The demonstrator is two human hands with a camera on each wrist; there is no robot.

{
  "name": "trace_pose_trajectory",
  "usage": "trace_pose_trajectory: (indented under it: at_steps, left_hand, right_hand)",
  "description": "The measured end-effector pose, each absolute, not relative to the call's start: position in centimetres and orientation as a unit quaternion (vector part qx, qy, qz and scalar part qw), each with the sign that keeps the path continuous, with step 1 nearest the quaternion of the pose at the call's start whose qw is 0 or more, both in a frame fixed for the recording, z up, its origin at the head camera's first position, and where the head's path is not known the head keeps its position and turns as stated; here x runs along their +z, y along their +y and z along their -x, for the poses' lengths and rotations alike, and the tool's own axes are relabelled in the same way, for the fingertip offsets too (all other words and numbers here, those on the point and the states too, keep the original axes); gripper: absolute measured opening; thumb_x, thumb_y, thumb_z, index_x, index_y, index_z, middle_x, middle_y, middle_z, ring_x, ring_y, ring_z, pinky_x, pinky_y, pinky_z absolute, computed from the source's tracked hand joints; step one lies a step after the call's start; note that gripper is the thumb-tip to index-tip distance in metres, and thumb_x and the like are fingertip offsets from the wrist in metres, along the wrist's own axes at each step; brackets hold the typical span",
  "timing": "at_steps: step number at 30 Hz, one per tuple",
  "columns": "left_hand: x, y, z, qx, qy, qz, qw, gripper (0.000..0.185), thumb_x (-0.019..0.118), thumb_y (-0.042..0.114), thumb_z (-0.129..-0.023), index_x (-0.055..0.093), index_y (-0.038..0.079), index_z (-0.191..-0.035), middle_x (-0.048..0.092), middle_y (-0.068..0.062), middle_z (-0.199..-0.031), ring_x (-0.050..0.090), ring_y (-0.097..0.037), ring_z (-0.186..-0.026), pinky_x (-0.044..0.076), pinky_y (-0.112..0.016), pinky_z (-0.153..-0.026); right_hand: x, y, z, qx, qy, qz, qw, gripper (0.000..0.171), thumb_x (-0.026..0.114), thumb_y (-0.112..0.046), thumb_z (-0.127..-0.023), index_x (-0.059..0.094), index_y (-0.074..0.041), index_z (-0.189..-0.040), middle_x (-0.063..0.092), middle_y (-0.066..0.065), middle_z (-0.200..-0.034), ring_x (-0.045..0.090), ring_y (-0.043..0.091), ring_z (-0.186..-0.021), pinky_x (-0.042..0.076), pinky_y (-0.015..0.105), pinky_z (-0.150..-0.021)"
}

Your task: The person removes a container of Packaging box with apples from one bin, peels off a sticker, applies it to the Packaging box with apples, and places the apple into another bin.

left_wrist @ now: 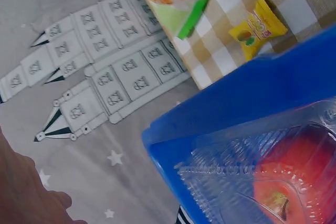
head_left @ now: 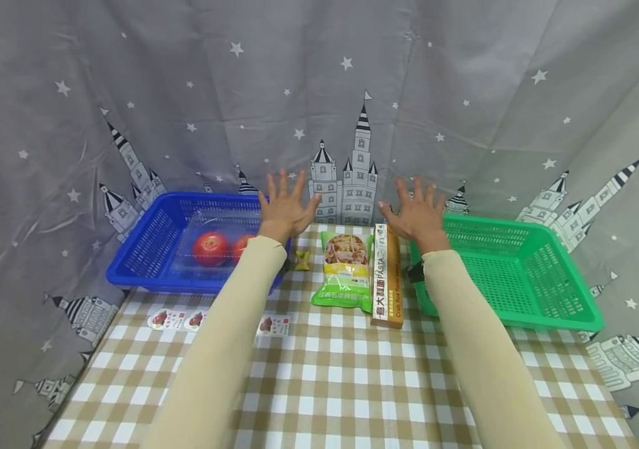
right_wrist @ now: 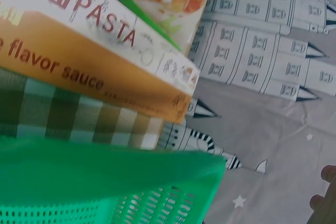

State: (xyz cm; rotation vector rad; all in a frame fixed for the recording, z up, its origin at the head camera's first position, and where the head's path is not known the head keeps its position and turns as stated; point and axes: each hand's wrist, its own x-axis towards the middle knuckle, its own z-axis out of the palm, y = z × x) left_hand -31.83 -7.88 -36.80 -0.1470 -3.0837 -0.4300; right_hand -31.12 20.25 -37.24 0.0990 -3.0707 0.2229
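Both hands are raised above the back of the table with fingers spread, holding nothing. My left hand (head_left: 284,207) hovers over the right end of the blue basket (head_left: 145,249), which holds a clear plastic box of tomatoes (head_left: 211,247). My right hand (head_left: 417,212) hovers over the left corner of the green basket (head_left: 521,274). Between the baskets lie a green-edged food bag (head_left: 345,270), a long pasta box (head_left: 386,277) and a small yellow candy (head_left: 302,260). The left wrist view shows the tomato box (left_wrist: 273,177) and candy (left_wrist: 258,27); the right wrist view shows the pasta box (right_wrist: 89,61).
The checked tablecloth (head_left: 341,380) covers the table, with small tomato picture cards (head_left: 169,319) near its left side. A grey curtain with castles and stars (head_left: 347,125) hangs close behind and around the table. The green basket has nothing in it.
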Motion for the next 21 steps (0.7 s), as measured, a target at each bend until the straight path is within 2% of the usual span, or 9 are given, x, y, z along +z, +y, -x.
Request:
trace_pose_trajectory:
  at_steps: [6, 10, 16, 21]
  left_hand:
    - [-36.8, -8.7, 31.0, -0.169, -0.982, 0.076, 0.023, 0.073, 0.015, 0.068, -0.098, -0.005, 0.032, -0.158, -0.012, -0.015, -0.161, -0.016, -0.040, -0.144, -0.004, -0.063, -0.111]
    - [-36.7, -9.5, 30.0, -0.188, -0.978, 0.088, 0.033, 0.070, 0.017, 0.066, -0.098, -0.004, 0.034, -0.157, -0.008, -0.015, -0.162, -0.015, -0.039, -0.144, -0.001, -0.063, -0.111]
    - [-36.6, -11.5, 27.7, -0.205, -0.970, 0.108, 0.068, 0.069, 0.020, 0.064, -0.099, 0.004, 0.032, -0.159, 0.006, -0.019, -0.162, -0.006, -0.043, -0.145, 0.011, -0.066, -0.110]
    - [-36.7, -13.6, 25.0, -0.235, -0.955, 0.116, 0.139, 0.063, 0.029, 0.054, -0.102, 0.025, 0.022, -0.157, 0.030, -0.021, -0.154, 0.017, -0.046, -0.142, 0.025, -0.067, -0.104]
  right_hand:
    - [-37.5, 19.2, 31.0, 0.075, -0.995, -0.057, 0.045, 0.084, 0.023, -0.074, -0.094, 0.004, -0.024, -0.159, 0.003, 0.021, -0.161, -0.002, 0.046, -0.145, -0.003, 0.067, -0.109]
    - [-37.7, 18.4, 30.8, 0.082, -0.992, -0.079, 0.059, 0.083, 0.025, -0.073, -0.094, 0.007, -0.025, -0.159, 0.007, 0.020, -0.161, 0.003, 0.046, -0.145, 0.000, 0.067, -0.110]
    - [-38.4, 16.8, 30.1, 0.082, -0.989, -0.106, 0.064, 0.078, 0.027, -0.069, -0.096, 0.008, -0.027, -0.159, 0.010, 0.019, -0.161, 0.006, 0.044, -0.145, 0.003, 0.064, -0.111]
    - [-39.1, 15.4, 29.4, 0.085, -0.984, -0.134, 0.077, 0.076, 0.028, -0.068, -0.097, 0.012, -0.027, -0.159, 0.014, 0.017, -0.160, 0.012, 0.043, -0.144, 0.008, 0.063, -0.112]
